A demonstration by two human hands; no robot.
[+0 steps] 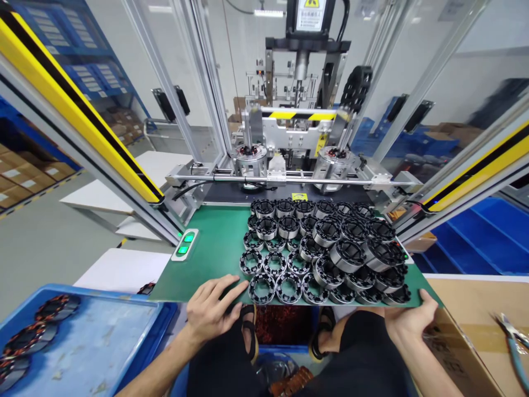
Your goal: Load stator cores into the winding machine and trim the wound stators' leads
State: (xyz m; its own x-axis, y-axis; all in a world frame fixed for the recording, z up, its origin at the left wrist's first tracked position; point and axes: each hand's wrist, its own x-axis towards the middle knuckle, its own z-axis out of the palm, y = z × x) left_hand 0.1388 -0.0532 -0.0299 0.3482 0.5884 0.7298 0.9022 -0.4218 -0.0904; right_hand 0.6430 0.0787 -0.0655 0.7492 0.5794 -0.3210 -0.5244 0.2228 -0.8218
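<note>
a green work mat (215, 248) lies in front of the seated person, and every place below is given relative to it. the left hand (212, 309) is laid flat at the mat's front edge, left of centre, with the fingers spread apart and nothing held. its fingertips are just beside the nearest of the black and silver ring-shaped metal parts (326, 253). the right hand (409, 322) is closed on the mat's front right corner, with the thumb laid on top and the fingers curled under the edge.

the ring-shaped parts are spread in rows over the right half of the mat. they lie singly toward the front and left, and are stacked toward the right (some of the stacks are tilted). at the mat's left edge a white button box with two lit green buttons (185, 244) is set. beyond the mat's far edge two round silver metal fixtures (250, 157) are mounted on the machine, one toward each end of a silver cross rail (289, 179).

below and to the left of the mat's front left corner a blue plastic tray (95, 342) is placed, with copper-wound dark discs (55, 307) lying along its left side. to the right of the mat a brown cardboard box (475, 314) is seen. blue-handled pliers (512, 336) are laid on it, well apart from the right hand. under the mat's front edge the person's sandalled feet (248, 331) can be seen.
</note>
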